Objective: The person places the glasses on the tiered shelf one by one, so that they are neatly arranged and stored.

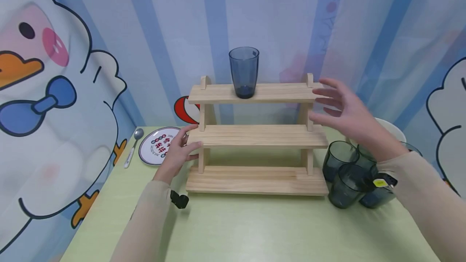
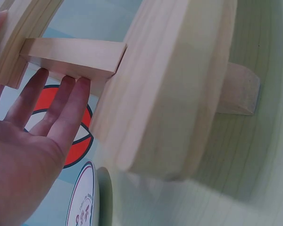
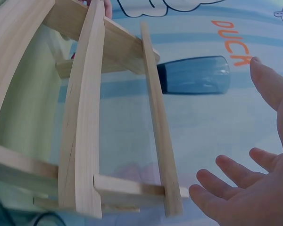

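Note:
A three-tier wooden shelf (image 1: 255, 136) stands on the table, and one blue-tinted glass (image 1: 244, 72) sits upright on its top tier, left of the middle. The left hand (image 1: 176, 155) is at the left end of the middle tier, thumb over the board's edge; in the left wrist view its fingers (image 2: 78, 94) touch the upright support (image 2: 73, 54). The right hand (image 1: 340, 106) is beside the right end of the top tier with spread fingers and holds nothing. In the right wrist view the same glass (image 3: 195, 75) lies beyond the top board (image 3: 159, 127), apart from the right hand (image 3: 254, 183).
Several dark tinted glasses (image 1: 344, 187) stand close together right of the shelf, partly under the right forearm, with a white bowl (image 1: 395, 130) behind. On the left are a printed plate (image 1: 155, 148) and a spoon (image 1: 134, 146). A patterned curtain (image 1: 284, 19) hangs behind the table (image 1: 255, 229).

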Tool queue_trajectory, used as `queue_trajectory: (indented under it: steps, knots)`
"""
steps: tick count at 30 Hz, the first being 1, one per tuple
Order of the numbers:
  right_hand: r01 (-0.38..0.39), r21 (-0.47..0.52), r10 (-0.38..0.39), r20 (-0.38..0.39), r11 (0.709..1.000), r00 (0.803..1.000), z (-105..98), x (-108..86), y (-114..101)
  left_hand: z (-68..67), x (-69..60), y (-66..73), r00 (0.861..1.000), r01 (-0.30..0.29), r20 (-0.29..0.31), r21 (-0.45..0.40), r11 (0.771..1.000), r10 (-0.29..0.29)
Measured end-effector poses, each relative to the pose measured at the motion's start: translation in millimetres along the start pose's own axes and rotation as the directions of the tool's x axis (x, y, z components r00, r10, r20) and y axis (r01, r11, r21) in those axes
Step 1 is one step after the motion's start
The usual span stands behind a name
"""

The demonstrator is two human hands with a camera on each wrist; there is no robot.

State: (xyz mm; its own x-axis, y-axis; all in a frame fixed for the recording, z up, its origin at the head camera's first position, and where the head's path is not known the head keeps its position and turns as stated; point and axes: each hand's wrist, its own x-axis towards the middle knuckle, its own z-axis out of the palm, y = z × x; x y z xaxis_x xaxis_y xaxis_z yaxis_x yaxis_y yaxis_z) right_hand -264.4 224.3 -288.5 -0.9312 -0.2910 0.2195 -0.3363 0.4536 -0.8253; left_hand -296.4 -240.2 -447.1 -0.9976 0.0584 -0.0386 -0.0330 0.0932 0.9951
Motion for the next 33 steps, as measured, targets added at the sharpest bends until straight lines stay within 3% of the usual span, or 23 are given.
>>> queue_trajectory:
  steps: [15,24,33]
  knots:
    - [-0.009,-0.167,-0.011,-0.117,0.986,0.993,-50.6,-63.5,43.0,-1.1,1.1,-2.5,1.000,-0.003,-0.002,0.012,1.000,0.003]
    - [-0.103,-0.283,0.039,-0.224,0.954,0.974,-61.9,-95.8,68.2,-2.8,0.0,-4.0,1.000,-0.009,0.011,0.008,1.000,0.009]
    - [-0.088,-0.293,0.001,-0.283,0.952,0.959,-63.9,-133.8,109.7,-2.6,0.9,-5.2,1.000,-0.023,0.021,0.004,1.000,0.023]
